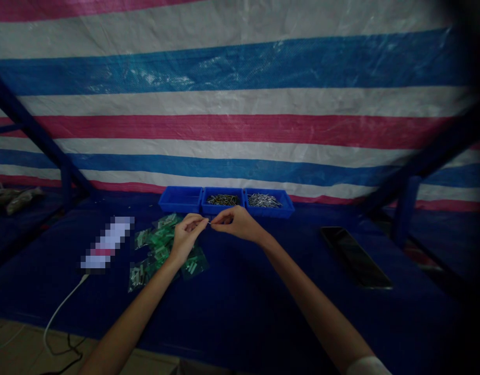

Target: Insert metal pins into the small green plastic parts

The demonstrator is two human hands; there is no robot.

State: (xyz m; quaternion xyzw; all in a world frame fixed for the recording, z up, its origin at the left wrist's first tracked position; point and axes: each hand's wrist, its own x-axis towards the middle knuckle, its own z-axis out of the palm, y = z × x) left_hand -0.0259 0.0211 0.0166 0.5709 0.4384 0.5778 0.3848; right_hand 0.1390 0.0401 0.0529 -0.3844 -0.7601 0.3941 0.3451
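My left hand (186,235) is closed in a pinch above the pile of small clear bags (160,251), which have green markings and pale slim pieces inside. Just to its right, my right hand (237,223) pinches too, its fingertips almost meeting those of the left. Between them shows a small thin, light-coloured piece (209,223), too small to name. Behind the hands stand three joined blue bins. The middle bin (223,209) holds brass-coloured slim metal pieces (223,200), and the right bin (269,212) holds silvery ones (263,200).
The left bin (181,200) shows only its blue inside. A phone with a lit, blurred screen (107,245) lies at left, its white cable (62,306) running off the front edge. A dark phone (355,258) lies at right on the blue table (259,312). Striped sheeting (240,125) hangs behind.
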